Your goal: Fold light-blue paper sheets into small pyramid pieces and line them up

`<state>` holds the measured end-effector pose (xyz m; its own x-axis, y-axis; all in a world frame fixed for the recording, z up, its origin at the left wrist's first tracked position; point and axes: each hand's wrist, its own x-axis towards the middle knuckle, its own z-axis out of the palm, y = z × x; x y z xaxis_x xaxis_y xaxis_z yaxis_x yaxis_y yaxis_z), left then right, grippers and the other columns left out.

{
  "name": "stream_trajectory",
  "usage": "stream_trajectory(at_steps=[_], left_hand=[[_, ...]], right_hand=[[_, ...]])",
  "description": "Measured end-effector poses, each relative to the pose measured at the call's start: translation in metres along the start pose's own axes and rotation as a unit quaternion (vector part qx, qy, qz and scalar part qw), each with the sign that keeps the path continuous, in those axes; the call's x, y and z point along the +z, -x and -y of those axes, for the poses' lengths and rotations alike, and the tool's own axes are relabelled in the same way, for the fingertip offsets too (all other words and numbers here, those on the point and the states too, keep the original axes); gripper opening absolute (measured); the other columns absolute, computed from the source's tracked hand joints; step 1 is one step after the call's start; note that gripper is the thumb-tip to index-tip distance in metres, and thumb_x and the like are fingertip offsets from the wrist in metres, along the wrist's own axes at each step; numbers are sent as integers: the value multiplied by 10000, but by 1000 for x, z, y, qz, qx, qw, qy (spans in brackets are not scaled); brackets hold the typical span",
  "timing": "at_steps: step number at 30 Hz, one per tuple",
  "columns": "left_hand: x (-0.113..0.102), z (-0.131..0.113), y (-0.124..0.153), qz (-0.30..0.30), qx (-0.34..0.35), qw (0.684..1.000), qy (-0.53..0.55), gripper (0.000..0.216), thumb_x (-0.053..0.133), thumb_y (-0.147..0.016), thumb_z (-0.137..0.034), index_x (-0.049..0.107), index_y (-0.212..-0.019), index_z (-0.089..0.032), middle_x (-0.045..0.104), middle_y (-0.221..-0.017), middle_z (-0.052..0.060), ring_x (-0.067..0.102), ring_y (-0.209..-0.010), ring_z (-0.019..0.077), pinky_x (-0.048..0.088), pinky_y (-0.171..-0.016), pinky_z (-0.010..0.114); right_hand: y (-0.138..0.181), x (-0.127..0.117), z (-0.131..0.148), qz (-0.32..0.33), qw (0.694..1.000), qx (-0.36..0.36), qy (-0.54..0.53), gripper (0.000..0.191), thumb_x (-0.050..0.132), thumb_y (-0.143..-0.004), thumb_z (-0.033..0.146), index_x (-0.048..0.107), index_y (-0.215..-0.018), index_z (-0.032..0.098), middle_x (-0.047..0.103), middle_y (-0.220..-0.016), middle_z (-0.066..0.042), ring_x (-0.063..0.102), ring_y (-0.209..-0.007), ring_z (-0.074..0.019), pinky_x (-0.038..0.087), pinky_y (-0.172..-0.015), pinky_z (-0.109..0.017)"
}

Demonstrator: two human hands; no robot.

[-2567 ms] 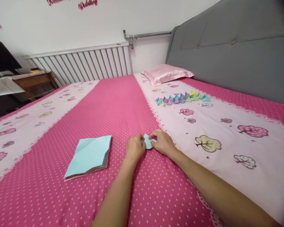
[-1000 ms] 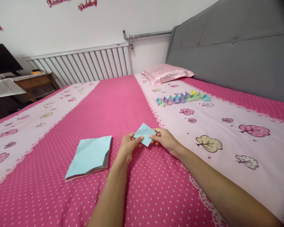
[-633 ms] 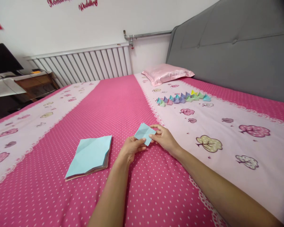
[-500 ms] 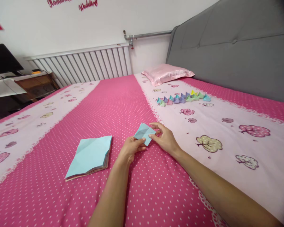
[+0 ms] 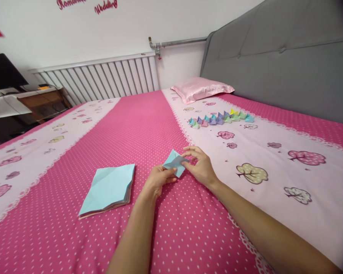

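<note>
The left hand (image 5: 157, 180) pinches the near-left edge of a small folded blue paper (image 5: 173, 163) between thumb and fingers. The right hand (image 5: 201, 167) grips its right corner with its fingertips, so both hands are closed on it and neither is nearer. The paper sits between them, seemingly just off the pink bedsheet (image 5: 148, 121), tilted like a diamond with one corner pointing away from the person. A stack of blue sheets (image 5: 107, 188) lies flat left of the left hand, and a row of small coloured folded pieces (image 5: 221, 118) lies well apart beyond the right hand, towards the pillow (image 5: 201, 89).
</note>
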<state>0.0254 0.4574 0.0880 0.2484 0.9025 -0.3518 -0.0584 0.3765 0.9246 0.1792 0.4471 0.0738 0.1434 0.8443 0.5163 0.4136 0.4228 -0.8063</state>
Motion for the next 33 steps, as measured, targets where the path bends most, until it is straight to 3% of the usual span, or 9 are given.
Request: stream_trajectory(at_steps=[6, 10, 14, 19, 22, 25, 29, 33], left_hand=[[1, -1, 0, 0, 7, 1000, 18, 115, 694, -631, -138, 675, -735, -93, 647, -677, 37, 548, -535, 59, 464, -528, 162], [2, -2, 1, 2, 22, 999, 36, 157, 708, -601, -128, 689, -756, -107, 664, -745, 50, 563, -584, 72, 464, -543, 161], [3, -2, 2, 46, 43, 997, 37, 208, 726, -589, -167, 701, -788, -111, 669, -771, 52, 564, -621, 77, 464, -585, 167], [2, -4, 4, 88, 59, 993, 46, 190, 733, -549, -134, 687, -733, -121, 648, -707, 28, 553, -613, 81, 467, -628, 199], [1, -6, 6, 100, 70, 992, 34, 251, 734, -585, -182, 684, -827, -137, 664, -811, 52, 580, -687, 110, 475, -662, 231], [-1, -4, 5, 86, 88, 992, 17, 326, 738, -619, -286, 675, -909, -149, 669, -934, 89, 601, -789, 146, 467, -670, 238], [-2, 0, 0, 32, 108, 994, -3, 342, 751, -599, -352, 698, -846, -120, 686, -866, 105, 602, -732, 146, 444, -646, 232], [-1, 1, -2, 9, 109, 994, -21, 305, 754, -589, -344, 713, -767, -100, 684, -747, 91, 559, -624, 114, 406, -604, 218]], right_hand=[[1, -5, 6, 49, 998, -29, -27, 217, 530, -628, 95, 668, -759, 199, 553, -1139, -64, 503, -1107, -217, 352, -980, -370], [1, -6, 7, 63, 996, -9, -70, 165, 524, -743, 218, 687, -765, 204, 553, -1173, -73, 498, -1127, -230, 346, -982, -397], [0, -2, 2, 30, 998, 26, -44, 148, 657, -688, 336, 683, -724, 195, 585, -1126, -92, 545, -1051, -233, 416, -893, -373], [0, 3, -6, 21, 994, 42, -94, 198, 705, -637, 318, 625, -757, 181, 621, -959, -66, 606, -785, -174, 486, -684, -299], [1, 4, -6, 10, 987, 68, -144, 267, 715, -612, 271, 584, -826, 180, 619, -898, -40, 598, -661, -142, 493, -632, -284], [1, 5, -3, 12, 979, 85, -188, 365, 721, -601, 256, 558, -920, 184, 616, -946, -44, 618, -681, -143, 502, -634, -278], [1, 6, -1, 28, 967, 107, -230, 520, 737, -587, 249, 509, -1052, 204, 607, -1025, -54, 635, -739, -147, 509, -661, -276], [0, 6, -2, 44, 955, 132, -261, 524, 719, -611, 244, 489, -1079, 195, 657, -811, -20, 638, -705, -155, 511, -650, -282]])
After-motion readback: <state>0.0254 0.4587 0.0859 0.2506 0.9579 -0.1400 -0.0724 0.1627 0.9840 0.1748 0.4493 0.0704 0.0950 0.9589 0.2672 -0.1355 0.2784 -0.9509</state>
